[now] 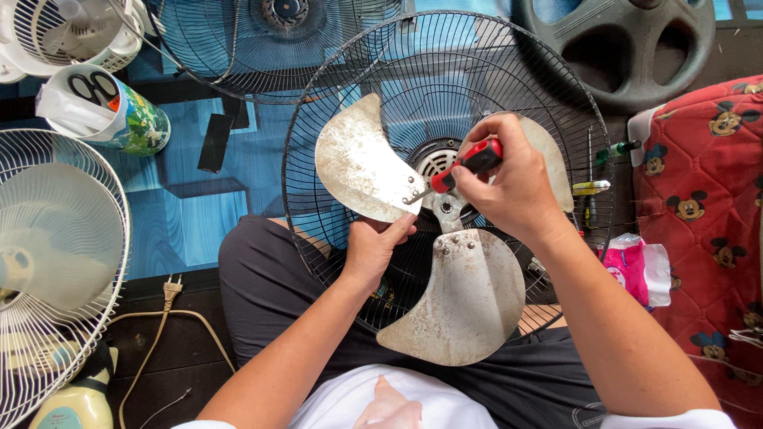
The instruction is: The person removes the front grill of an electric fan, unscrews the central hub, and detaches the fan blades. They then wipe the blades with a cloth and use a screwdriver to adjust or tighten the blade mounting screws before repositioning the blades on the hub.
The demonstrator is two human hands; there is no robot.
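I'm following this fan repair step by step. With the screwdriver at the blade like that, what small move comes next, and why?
Probably seat the tip squarely in the screw and turn. The right hand holds the red-handled screwdriver with its tip at a screw near the root of the upper-left metal blade, while the left hand grips that blade's lower edge, steadying it.

White fan (56,262), cup with scissors (107,107), steering wheel (616,48), red printed cloth (707,206)

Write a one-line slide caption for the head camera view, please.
Right hand drives a red-handled screwdriver into a metal fan blade while the left hand steadies it over a black wire guard.
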